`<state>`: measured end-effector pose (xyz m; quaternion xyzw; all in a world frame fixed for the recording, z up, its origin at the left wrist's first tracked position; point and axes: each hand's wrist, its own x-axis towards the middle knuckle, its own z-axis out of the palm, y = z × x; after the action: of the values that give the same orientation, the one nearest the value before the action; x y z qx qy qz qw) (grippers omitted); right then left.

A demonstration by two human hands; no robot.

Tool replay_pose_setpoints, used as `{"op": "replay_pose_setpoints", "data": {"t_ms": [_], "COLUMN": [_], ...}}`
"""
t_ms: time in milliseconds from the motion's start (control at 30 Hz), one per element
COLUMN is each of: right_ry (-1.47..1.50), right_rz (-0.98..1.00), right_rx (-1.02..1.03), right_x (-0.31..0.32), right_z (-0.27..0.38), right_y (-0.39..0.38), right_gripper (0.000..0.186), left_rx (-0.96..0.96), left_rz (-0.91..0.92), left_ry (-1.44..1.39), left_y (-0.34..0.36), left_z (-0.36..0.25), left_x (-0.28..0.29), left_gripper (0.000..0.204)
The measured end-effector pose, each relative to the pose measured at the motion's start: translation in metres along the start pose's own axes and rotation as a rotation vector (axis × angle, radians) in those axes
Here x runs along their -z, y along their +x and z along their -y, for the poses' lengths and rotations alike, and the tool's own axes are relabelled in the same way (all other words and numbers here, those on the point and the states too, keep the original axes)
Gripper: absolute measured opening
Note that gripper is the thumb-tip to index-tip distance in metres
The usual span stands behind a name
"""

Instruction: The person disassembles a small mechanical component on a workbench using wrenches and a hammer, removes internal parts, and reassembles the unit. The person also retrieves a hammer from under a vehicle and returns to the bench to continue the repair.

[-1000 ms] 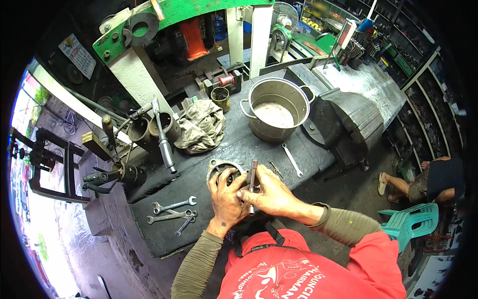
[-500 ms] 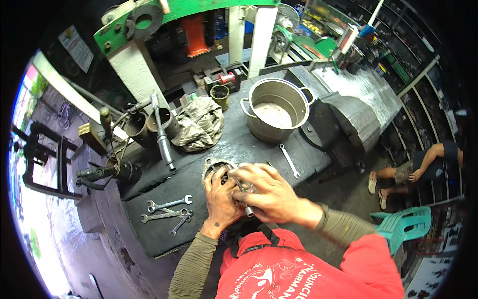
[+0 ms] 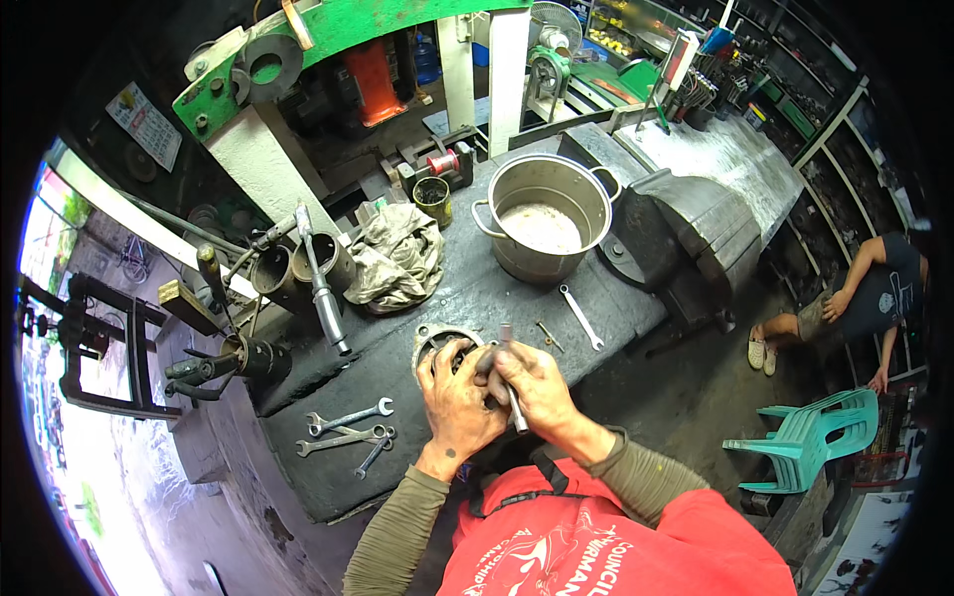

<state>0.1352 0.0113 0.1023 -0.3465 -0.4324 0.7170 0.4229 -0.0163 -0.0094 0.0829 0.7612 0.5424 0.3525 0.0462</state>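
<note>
Near the bench's front edge lies a round cast-metal housing [image 3: 429, 335] with bolt-hole lugs on its rim. My left hand [image 3: 459, 399] is closed over its near side, fingers curled into the opening. Beside it, my right hand [image 3: 542, 389] grips a slim steel bar tool [image 3: 518, 412] with a socket-like lower end. The bar's upper end stands out above my fingers; its middle is hidden. Both hands touch around the housing. Just right of them lie a bolt [image 3: 550, 336] and a combination wrench [image 3: 581, 318]. Several more wrenches [image 3: 348, 432] lie to the left.
A large two-handled pot [image 3: 550, 204] stands behind my hands, with a crumpled cloth [image 3: 397, 256] and a small can [image 3: 432, 199] nearby. Tool-filled cylinders [image 3: 273, 263] stand at left. A bench vise [image 3: 686, 233] is at right. Another person [image 3: 879, 288] is beyond stacked green chairs [image 3: 810, 437].
My right hand has turned and drawn in closer to my left, tilting the bar tool more upright. The bolt beside the housing now shows. The view has shifted slightly.
</note>
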Motion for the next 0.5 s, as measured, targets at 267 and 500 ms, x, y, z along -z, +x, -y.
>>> {"op": "replay_pose_setpoints", "data": {"t_ms": [267,500], "right_ry": [-1.366,-1.420], "right_rz": [0.287,0.455], "right_rx": [0.059,-0.131], "right_x": [-0.002,-0.022], "right_z": [0.073,0.088], "right_y": [-0.005,0.021], "right_gripper": [0.046,0.048], "left_rx": [-0.021,-0.006], "left_rz": [0.080,0.078], "left_ry": [-0.015,-0.059], "left_y": [-0.005,-0.007], "left_z": [0.004,0.007], "left_x": [0.002,0.000], "left_gripper": [0.028,0.042]}}
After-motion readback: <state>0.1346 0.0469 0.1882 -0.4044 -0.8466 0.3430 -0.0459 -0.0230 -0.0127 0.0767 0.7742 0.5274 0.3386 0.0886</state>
